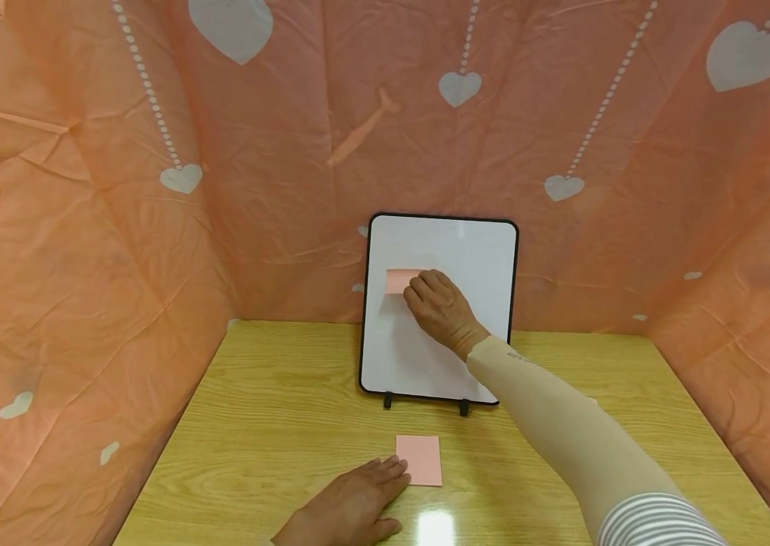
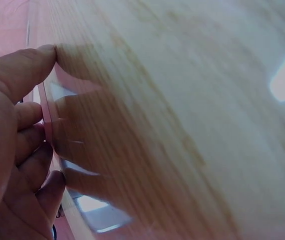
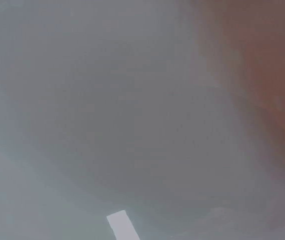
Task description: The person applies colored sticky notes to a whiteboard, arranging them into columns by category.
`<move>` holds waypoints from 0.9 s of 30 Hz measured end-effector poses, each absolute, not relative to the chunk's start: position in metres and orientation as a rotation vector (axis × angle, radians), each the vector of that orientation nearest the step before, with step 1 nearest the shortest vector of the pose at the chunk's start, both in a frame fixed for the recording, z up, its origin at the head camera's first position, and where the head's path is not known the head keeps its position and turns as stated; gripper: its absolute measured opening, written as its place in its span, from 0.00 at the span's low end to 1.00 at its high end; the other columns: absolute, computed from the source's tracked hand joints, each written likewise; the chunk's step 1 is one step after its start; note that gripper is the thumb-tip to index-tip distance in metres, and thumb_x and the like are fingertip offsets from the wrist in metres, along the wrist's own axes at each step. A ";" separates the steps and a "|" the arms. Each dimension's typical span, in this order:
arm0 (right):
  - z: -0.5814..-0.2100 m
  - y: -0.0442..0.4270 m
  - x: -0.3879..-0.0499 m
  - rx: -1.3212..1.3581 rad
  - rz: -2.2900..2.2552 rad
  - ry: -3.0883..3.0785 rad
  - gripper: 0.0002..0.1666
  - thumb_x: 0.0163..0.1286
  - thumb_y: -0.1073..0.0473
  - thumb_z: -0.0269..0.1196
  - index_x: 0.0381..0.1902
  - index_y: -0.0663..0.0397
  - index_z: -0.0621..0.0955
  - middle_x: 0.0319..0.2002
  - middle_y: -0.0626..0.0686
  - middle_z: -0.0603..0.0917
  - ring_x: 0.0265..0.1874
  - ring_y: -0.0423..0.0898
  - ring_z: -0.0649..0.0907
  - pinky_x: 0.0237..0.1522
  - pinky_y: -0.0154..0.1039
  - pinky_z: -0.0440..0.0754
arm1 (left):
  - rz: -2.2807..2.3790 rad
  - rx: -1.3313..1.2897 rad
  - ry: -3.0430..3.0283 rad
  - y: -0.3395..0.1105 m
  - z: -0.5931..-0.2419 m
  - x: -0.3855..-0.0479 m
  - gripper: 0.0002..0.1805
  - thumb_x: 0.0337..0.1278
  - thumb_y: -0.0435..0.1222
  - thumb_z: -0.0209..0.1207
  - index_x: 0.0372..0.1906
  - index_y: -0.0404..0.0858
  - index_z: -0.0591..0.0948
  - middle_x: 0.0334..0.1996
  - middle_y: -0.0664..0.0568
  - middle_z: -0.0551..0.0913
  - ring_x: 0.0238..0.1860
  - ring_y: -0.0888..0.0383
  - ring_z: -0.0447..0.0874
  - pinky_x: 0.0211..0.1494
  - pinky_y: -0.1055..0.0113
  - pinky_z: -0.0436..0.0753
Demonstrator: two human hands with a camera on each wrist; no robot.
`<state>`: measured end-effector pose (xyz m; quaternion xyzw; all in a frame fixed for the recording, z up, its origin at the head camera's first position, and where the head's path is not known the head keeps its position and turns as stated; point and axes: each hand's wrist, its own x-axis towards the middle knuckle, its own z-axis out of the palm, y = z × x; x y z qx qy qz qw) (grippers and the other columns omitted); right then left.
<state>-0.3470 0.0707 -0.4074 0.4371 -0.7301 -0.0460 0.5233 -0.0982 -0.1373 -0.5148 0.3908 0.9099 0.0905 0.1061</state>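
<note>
A white board (image 1: 399, 349) with a black frame stands upright on the table. Against its upper left part is a pink sticky note (image 1: 399, 281). My right hand (image 1: 441, 307) has curled fingers at the note's right end and appears to pinch it there, covering that end. Below the board, a square pink pad of sticky notes (image 1: 422, 460) lies flat. My left hand (image 1: 358, 500) rests on the table with fingers extended, their tips touching the pad's left edge. In the left wrist view the pad's thin side (image 2: 47, 117) shows beside the fingers.
Two small black feet (image 1: 464, 408) hold the board up on the wooden table (image 1: 276, 409). Orange cloth (image 1: 276, 189) with pale hearts hangs behind and at both sides. The right wrist view shows mostly a blurred grey-white board surface (image 3: 107, 125).
</note>
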 end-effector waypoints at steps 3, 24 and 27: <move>-0.409 0.070 -0.347 1.051 -0.101 -1.741 0.16 0.65 0.71 0.72 0.24 0.58 0.75 0.30 0.55 0.81 0.33 0.50 0.82 0.46 0.43 0.88 | 0.268 1.136 2.672 -0.137 -0.514 -0.099 0.36 0.77 0.57 0.56 0.79 0.44 0.71 0.80 0.53 0.68 0.81 0.57 0.65 0.81 0.62 0.70; -0.418 0.072 -0.346 1.051 -0.161 -1.823 0.17 0.78 0.70 0.57 0.25 0.56 0.76 0.30 0.54 0.80 0.33 0.49 0.81 0.48 0.42 0.86 | 0.294 1.159 2.679 -0.139 -0.518 -0.098 0.36 0.77 0.57 0.56 0.79 0.43 0.71 0.79 0.52 0.68 0.81 0.57 0.65 0.80 0.62 0.70; -0.421 0.073 -0.346 1.057 -0.154 -1.837 0.16 0.78 0.69 0.58 0.26 0.57 0.76 0.30 0.54 0.80 0.33 0.49 0.80 0.46 0.42 0.85 | 0.280 1.174 2.689 -0.138 -0.519 -0.098 0.36 0.77 0.57 0.56 0.79 0.42 0.71 0.79 0.51 0.69 0.80 0.57 0.65 0.80 0.62 0.70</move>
